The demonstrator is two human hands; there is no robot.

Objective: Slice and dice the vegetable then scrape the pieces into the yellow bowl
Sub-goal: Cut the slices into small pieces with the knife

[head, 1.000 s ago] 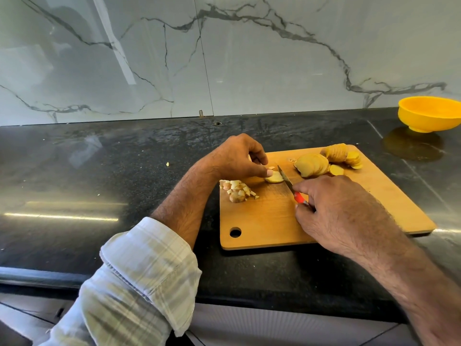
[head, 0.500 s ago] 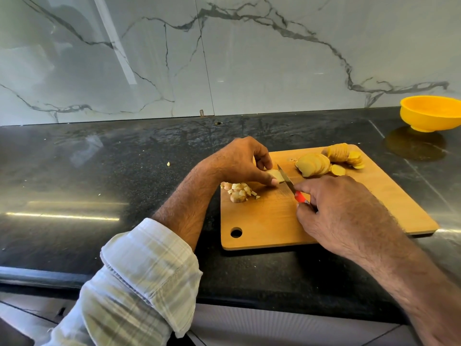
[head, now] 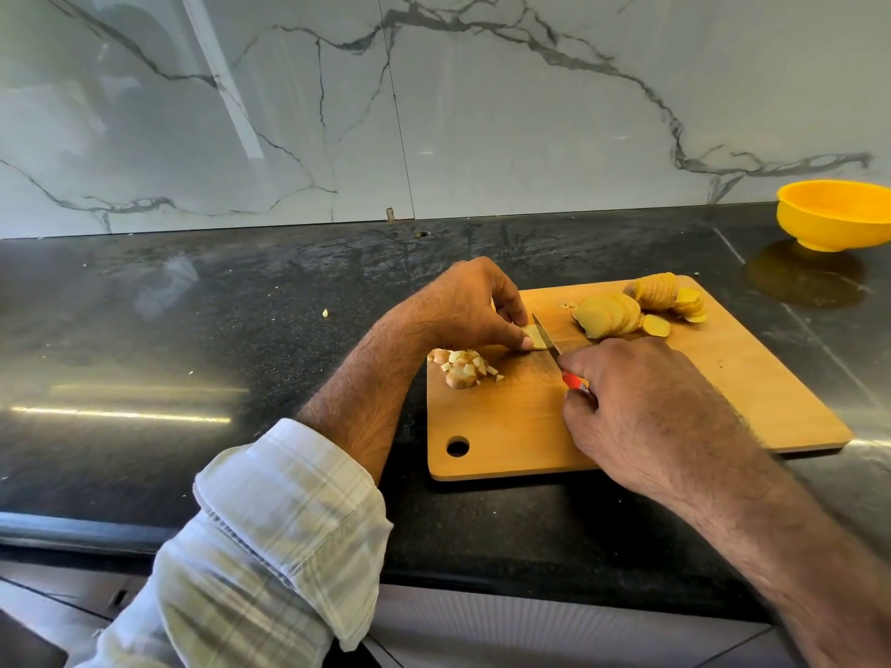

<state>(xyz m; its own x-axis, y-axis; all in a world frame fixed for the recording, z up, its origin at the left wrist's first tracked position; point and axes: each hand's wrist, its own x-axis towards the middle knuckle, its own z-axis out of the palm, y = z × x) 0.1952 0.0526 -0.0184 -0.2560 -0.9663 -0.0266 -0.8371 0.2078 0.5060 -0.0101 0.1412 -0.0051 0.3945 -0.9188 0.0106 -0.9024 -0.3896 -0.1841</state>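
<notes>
The chief risk here is a nicked finger: the left hand [head: 465,306] pins a small slice [head: 534,338] to the board [head: 723,402] with thumb and fingertips right beside the knife [head: 547,336], and the piece is so small that little room is left between blade and skin. If the slice slips or rolls under the cut, the blade could skid toward the thumb; wet-cut vegetable probably slides easily on wood. A second risk is scatter, since bits may jump off the board's near-left edge onto the counter [head: 193,378], where a few stray crumbs already lie. The right hand [head: 641,412] is wrapped around the knife's red handle, forefinger forward toward the blade, tip angled away and to the left into the slice. The two hands sit close together over the board's left half, the slice between them. A heap of dice [head: 465,367] lies just nearer than the left hand, close to the board's left edge. The uncut slices [head: 627,313] fan out at the board's far side, beyond the right hand and apart from both hands. The bowl [head: 836,214] stands well off to the far right on the counter, apparently empty, so I judge the dicing is only partly done and scraping is some way off.
</notes>
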